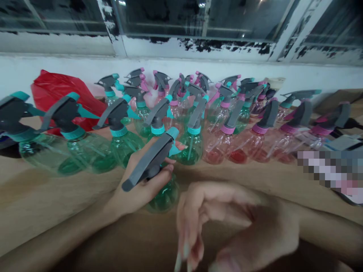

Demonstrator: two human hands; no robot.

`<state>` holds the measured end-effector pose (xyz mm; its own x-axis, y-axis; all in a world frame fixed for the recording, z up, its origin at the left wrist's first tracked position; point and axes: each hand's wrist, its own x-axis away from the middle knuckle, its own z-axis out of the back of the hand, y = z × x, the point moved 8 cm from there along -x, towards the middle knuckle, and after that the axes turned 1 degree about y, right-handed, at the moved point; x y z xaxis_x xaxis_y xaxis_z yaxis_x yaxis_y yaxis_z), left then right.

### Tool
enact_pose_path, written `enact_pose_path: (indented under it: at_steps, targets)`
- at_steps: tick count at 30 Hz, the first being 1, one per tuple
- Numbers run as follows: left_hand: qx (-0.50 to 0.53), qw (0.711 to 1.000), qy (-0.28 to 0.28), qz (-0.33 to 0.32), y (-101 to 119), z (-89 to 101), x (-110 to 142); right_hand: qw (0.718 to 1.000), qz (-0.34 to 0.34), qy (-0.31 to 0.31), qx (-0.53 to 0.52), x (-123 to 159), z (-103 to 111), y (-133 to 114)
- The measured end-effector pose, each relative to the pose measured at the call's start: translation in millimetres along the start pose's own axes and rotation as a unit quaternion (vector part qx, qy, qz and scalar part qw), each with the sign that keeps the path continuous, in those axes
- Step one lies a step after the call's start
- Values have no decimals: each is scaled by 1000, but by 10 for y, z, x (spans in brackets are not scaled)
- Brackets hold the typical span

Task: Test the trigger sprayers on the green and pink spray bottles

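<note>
My left hand (138,192) is closed around the neck of a green spray bottle (163,196) with a grey and teal trigger head (154,160). The bottle's round clear body shows below the hand, near the front of the table. To its right hovers my right hand (227,215), fingers bent downward and thumb apart, blurred by motion. Thin pale slivers show by its fingertips; I cannot tell what they are. Just behind the left hand stands a row of similar green bottles (191,151), continuing to the right as pink bottles (239,147).
More spray bottles (141,113) crowd the back of the table (36,204) by the wall. A red plastic bag (64,88) lies at the back left. Toward the right edge is a partly pixelated flat object (334,173). Windows (198,19) line the wall above.
</note>
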<state>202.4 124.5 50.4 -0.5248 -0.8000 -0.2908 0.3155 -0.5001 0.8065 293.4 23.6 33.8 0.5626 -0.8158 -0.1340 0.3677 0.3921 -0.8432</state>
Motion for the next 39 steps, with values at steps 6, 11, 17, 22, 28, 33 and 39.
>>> enact_pose_path:
  at_steps: [6, 11, 17, 22, 28, 33, 39]
  targets:
    - [-1, 1000, -6, -12, 0, 18, -13, 996, -76, 52, -16, -34, 385, 541]
    - [28, 1000, -2, -1, -6, 16, -20, 973, -16, 115, 198, 18, 208, 872]
    - [29, 1000, 1, -10, 13, 9, -26, 950, 54, 96, 293, -87, -77, 922]
    - [12, 1000, -4, -7, 0, -11, -36, 945, 52, 96, 309, -101, -73, 936]
    - [-8, 1000, -2, 3, -72, -5, 1, 936, 72, 105, 329, -91, -90, 935]
    - [-30, 999, -4, -10, -49, 15, 12, 931, 76, 103, 341, -97, -99, 920]
    - [-27, 999, -14, -18, 10, 42, -5, 931, 74, 101, 342, -88, -101, 926]
